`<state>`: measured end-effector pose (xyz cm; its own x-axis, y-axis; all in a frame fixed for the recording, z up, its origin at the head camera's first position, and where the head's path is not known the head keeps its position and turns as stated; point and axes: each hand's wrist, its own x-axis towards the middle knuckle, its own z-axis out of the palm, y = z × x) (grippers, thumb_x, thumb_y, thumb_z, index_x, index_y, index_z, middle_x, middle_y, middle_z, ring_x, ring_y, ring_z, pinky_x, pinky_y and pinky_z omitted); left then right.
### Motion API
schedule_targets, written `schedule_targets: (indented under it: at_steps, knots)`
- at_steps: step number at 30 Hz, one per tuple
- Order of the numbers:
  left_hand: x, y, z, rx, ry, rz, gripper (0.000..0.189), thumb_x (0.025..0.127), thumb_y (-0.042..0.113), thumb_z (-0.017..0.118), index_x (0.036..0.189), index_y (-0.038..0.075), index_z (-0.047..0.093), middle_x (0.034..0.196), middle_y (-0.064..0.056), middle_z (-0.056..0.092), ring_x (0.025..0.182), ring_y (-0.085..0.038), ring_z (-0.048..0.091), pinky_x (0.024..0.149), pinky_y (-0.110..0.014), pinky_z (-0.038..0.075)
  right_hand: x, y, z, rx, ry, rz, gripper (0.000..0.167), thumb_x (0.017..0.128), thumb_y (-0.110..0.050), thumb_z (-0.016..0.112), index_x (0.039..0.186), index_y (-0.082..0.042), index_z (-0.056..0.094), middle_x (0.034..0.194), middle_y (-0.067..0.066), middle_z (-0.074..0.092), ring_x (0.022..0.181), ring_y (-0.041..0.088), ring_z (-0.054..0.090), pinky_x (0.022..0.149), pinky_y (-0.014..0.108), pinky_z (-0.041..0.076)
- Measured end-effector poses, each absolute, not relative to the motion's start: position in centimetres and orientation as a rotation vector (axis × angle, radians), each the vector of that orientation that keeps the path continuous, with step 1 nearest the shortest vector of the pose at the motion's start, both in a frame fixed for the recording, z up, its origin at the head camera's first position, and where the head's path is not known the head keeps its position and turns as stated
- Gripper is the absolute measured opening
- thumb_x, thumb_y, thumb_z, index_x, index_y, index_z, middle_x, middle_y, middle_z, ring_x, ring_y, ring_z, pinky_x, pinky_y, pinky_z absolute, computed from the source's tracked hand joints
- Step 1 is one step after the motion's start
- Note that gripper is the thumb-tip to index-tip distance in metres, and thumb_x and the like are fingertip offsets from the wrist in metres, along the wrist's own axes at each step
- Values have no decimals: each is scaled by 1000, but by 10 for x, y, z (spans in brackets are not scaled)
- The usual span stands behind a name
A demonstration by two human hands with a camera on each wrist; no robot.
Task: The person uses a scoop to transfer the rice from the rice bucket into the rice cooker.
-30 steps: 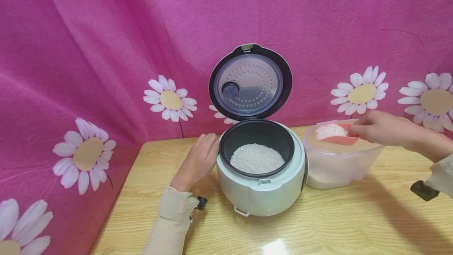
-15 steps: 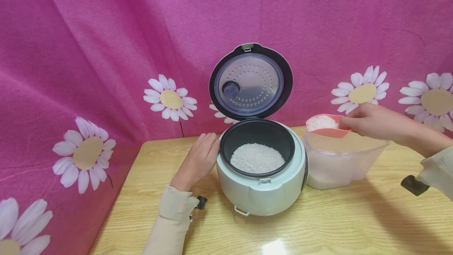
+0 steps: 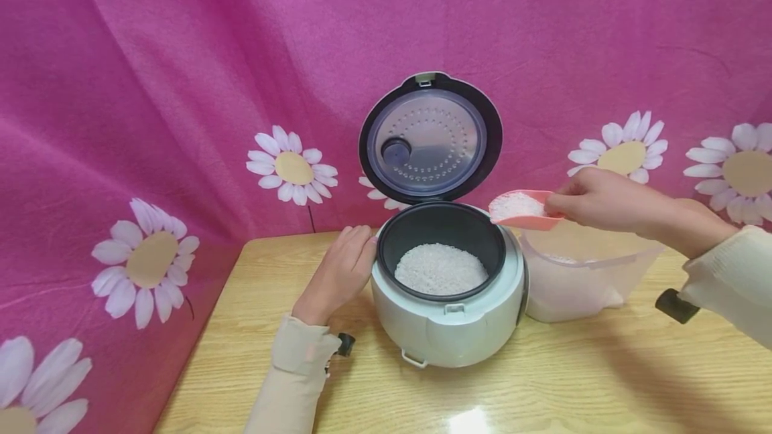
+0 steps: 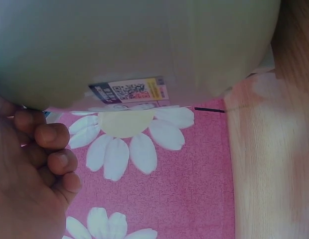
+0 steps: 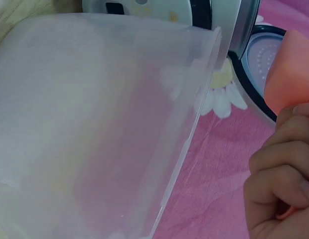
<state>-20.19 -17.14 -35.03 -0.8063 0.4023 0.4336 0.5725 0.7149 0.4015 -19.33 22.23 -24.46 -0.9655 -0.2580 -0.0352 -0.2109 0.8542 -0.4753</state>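
On my head feed, the right hand [image 3: 609, 199] pinches the handle of a coral-pink plastic scoop [image 3: 531, 222] heaped with loose white rice [image 3: 517, 205]. The scoop points leftward, its lip by the right rear rim of a round pale-green rice cooker [image 3: 446, 343] and its handle end above a translucent, tapered plastic bin [image 3: 573, 293]. I see the left hand [image 3: 338, 272] on the far side of the cooker from the scoop, touching the left rim; my left wrist feed shows bent fingers, but I can't tell whether they grip or only rest there. Both cooker and bin stand toward the back edge of the light wood-grain tabletop [image 3: 543, 387], the bin just right of the cooker. The cooker's round metal-lined lid [image 3: 431, 142] is raised, and a bed of white grains [image 3: 441, 269] lies in its black round inner pot [image 3: 440, 223].
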Motion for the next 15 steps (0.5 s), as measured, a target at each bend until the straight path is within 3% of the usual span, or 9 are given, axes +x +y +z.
schedule_targets:
  at_steps: [15]
  knots:
    - [-201, -172, -348, -734, -2668, -788, 22, 108, 26, 42, 105, 13, 60, 94, -2, 57, 96, -19, 49, 90, -37, 48, -201, 193, -235, -461, 3062, -520, 34, 92, -26, 63, 59, -15, 60, 53, -8, 36, 51, 9, 34, 50, 26, 28]
